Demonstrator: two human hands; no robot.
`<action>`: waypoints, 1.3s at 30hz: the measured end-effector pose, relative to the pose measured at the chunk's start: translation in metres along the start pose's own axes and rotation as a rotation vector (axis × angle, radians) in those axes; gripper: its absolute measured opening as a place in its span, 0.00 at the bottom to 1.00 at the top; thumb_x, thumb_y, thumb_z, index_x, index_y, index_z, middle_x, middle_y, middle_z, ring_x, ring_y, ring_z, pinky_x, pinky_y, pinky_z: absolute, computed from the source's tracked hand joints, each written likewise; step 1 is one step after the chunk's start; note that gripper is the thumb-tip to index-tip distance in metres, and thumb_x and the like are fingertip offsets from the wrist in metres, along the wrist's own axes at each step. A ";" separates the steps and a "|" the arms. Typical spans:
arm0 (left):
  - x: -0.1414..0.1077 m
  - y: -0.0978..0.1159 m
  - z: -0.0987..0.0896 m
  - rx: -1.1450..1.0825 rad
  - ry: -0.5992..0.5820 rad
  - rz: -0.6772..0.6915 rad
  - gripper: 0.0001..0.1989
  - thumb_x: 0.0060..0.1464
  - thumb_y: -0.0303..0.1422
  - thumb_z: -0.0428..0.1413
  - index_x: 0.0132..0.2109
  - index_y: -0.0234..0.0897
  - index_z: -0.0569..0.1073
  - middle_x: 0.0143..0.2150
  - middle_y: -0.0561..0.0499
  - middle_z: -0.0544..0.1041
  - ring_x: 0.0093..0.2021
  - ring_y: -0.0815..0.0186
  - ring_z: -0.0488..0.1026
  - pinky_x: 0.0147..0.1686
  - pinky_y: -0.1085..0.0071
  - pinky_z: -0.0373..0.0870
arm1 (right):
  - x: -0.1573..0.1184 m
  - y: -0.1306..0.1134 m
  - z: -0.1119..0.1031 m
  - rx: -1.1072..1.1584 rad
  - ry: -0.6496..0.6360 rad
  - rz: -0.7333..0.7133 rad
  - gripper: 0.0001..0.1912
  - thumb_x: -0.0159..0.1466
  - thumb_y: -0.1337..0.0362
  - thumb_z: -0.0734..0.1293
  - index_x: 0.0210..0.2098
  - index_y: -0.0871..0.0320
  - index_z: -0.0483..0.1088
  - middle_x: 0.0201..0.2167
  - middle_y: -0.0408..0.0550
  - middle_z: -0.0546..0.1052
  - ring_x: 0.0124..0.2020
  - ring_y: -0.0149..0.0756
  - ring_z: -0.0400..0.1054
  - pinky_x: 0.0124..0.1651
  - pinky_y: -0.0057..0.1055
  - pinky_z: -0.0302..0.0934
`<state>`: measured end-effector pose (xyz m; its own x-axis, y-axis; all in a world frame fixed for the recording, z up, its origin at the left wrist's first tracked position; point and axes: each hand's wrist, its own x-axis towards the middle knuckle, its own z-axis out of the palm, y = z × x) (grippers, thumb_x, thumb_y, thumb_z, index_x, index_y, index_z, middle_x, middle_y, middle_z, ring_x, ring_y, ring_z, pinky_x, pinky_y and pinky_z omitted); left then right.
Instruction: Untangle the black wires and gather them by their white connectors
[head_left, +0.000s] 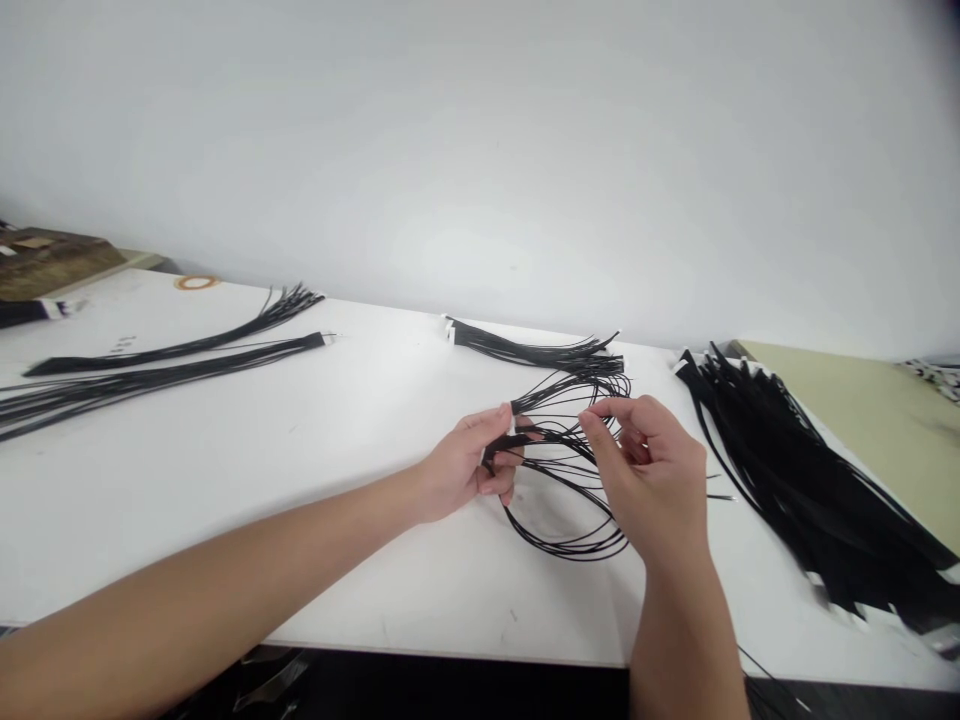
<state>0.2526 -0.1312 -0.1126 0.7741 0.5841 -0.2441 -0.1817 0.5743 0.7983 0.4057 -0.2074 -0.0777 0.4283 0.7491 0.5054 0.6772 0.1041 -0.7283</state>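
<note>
Two hands meet over the middle of the white desk (315, 470), working one looped bundle of thin black cords (570, 480) whose banded end points left and whose loops bulge down and to the right, resting on the desk. Left hand (469, 465) is closed on the banded end, thumb on top and fingers curled beneath; right hand (649, 470), just beside it, pinches a few strands near the top of the loop between thumb and forefinger. Straight bundles (540, 350) lie beyond, a larger heap (802, 480) to the right
</note>
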 end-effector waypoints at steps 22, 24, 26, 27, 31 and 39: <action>-0.001 -0.001 -0.001 0.092 -0.082 -0.053 0.17 0.56 0.46 0.51 0.37 0.35 0.70 0.20 0.61 0.54 0.13 0.78 0.54 0.23 0.71 0.66 | 0.001 0.011 -0.002 -0.042 -0.281 -0.172 0.06 0.61 0.63 0.65 0.32 0.54 0.74 0.29 0.43 0.71 0.28 0.29 0.64 0.28 0.27 0.60; -0.001 0.000 -0.001 0.101 -0.082 -0.062 0.17 0.56 0.46 0.51 0.38 0.35 0.70 0.20 0.60 0.54 0.13 0.78 0.54 0.23 0.70 0.66 | 0.001 0.010 -0.001 -0.016 -0.300 -0.158 0.06 0.62 0.63 0.64 0.32 0.55 0.73 0.29 0.44 0.71 0.29 0.29 0.64 0.29 0.27 0.60; -0.001 0.000 -0.001 0.104 -0.085 -0.065 0.17 0.56 0.46 0.51 0.38 0.35 0.69 0.20 0.60 0.54 0.13 0.78 0.54 0.24 0.70 0.67 | 0.000 0.008 -0.001 0.009 -0.291 -0.170 0.06 0.62 0.64 0.63 0.32 0.55 0.72 0.29 0.44 0.70 0.29 0.29 0.64 0.29 0.27 0.60; -0.001 0.000 -0.001 0.106 -0.089 -0.064 0.17 0.56 0.46 0.50 0.38 0.35 0.69 0.20 0.60 0.54 0.13 0.78 0.54 0.24 0.70 0.67 | 0.000 0.007 0.000 0.019 -0.282 -0.180 0.06 0.62 0.64 0.63 0.32 0.56 0.72 0.28 0.44 0.70 0.29 0.29 0.64 0.29 0.27 0.59; -0.001 -0.001 -0.002 0.116 -0.111 -0.060 0.16 0.57 0.46 0.49 0.38 0.36 0.69 0.21 0.60 0.55 0.13 0.78 0.54 0.24 0.70 0.67 | 0.000 0.007 0.002 0.028 -0.285 -0.204 0.06 0.63 0.65 0.63 0.32 0.55 0.72 0.28 0.44 0.70 0.29 0.29 0.63 0.30 0.27 0.59; 0.001 -0.001 -0.003 0.115 -0.097 -0.069 0.18 0.57 0.48 0.47 0.36 0.36 0.67 0.21 0.60 0.55 0.12 0.78 0.53 0.22 0.71 0.67 | 0.000 0.005 0.007 0.049 -0.300 -0.201 0.06 0.63 0.66 0.62 0.31 0.55 0.71 0.29 0.43 0.70 0.29 0.28 0.64 0.30 0.27 0.59</action>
<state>0.2512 -0.1297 -0.1154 0.8382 0.4846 -0.2503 -0.0603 0.5384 0.8406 0.4051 -0.2025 -0.0847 0.0900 0.8680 0.4883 0.6973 0.2951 -0.6532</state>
